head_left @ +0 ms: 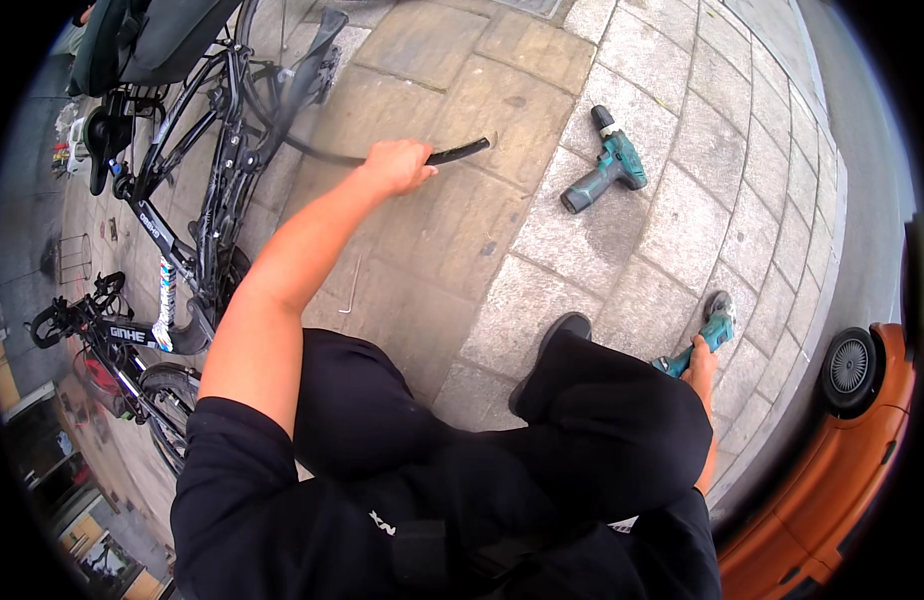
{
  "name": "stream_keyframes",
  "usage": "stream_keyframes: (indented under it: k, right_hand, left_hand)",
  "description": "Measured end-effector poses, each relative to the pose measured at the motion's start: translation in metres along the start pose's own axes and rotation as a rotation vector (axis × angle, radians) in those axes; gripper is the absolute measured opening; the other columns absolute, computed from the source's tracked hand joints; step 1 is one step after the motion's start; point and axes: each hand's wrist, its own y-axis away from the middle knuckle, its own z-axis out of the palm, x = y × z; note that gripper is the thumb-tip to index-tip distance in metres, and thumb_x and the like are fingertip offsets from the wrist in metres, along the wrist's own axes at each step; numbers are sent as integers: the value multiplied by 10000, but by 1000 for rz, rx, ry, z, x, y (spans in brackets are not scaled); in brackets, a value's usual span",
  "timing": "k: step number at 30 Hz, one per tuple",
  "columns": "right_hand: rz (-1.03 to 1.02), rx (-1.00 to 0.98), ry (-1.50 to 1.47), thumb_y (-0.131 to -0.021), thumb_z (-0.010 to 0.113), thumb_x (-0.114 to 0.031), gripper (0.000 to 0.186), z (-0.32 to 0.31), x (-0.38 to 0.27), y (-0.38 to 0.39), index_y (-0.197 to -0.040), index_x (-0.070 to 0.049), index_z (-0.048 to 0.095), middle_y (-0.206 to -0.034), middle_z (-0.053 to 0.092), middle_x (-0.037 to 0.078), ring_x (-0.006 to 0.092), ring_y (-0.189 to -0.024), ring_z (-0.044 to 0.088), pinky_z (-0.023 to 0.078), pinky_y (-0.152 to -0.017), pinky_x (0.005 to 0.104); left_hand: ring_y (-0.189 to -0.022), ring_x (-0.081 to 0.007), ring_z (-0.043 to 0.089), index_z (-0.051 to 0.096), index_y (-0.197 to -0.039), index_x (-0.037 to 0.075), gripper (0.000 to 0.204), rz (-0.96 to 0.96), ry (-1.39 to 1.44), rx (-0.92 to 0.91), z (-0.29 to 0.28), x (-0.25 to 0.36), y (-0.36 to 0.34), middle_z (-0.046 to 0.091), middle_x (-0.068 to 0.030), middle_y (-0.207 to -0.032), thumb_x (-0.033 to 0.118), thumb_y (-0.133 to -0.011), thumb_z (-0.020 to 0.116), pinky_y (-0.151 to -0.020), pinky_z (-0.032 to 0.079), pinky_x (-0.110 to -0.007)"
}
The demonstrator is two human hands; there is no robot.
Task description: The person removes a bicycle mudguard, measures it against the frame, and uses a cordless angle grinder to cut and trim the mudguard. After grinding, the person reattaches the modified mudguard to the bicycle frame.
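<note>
My left hand point(398, 167) is closed round a thick black cable point(460, 152). Its free end sticks out to the right over the paving, while the other side runs left, blurred, toward the black bicycle point(222, 150). Low at my right side, my right hand point(700, 362) grips a teal cordless angle grinder point(719, 328), its round head pointing away from me. A teal and black cordless drill point(612, 165) lies on its side on the pale slabs, untouched, between the two hands and farther off. Near my left knee a thin L-shaped hex key point(351, 286) lies on the ground.
A second bicycle point(132, 345) stands at the left. Beyond the kerb point(832, 240) on the right is a road with an orange car point(842, 450). My bent knees and a dark shoe point(560, 355) take up the near middle. A dark bag point(162, 40) is at the upper left.
</note>
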Motion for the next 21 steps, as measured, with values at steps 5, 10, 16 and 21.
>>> stream_keyframes:
  k: [5,10,16,21]
  right_hand:
    - [11,-85,40,-837,790,-225,507,-12,13,10,-1209,90,650,-1133,677,189,320,-984,675,552,-862,459]
    - [-10,-58,104,-855,787,-281,556,-14,15,14,-1227,105,641,-1128,689,220,343,-997,678,551,-872,463]
    - [-64,-15,232,-876,783,-348,620,-29,6,16,-1249,123,631,-1122,702,256,371,-1013,682,550,-884,468]
    - [-178,63,467,-894,779,-404,677,-36,-14,29,-1267,138,622,-1118,713,287,394,-1026,685,549,-893,473]
  left_hand:
    - [-1052,-381,721,711,-1112,109,346,-33,72,-27,-5,-2,6,762,-152,-1053,428,-980,691,-855,568,-519]
    - [-1066,-372,723,711,-1131,112,334,-28,51,-25,-5,-2,6,766,-152,-1074,410,-978,696,-868,567,-520]
    - [-1046,-407,710,691,-1133,96,317,-15,102,20,-12,7,5,756,-176,-1054,373,-980,697,-861,552,-532]
    - [-1062,-392,718,703,-1183,122,293,-43,151,74,-8,-9,17,765,-162,-1083,337,-986,681,-872,558,-535]
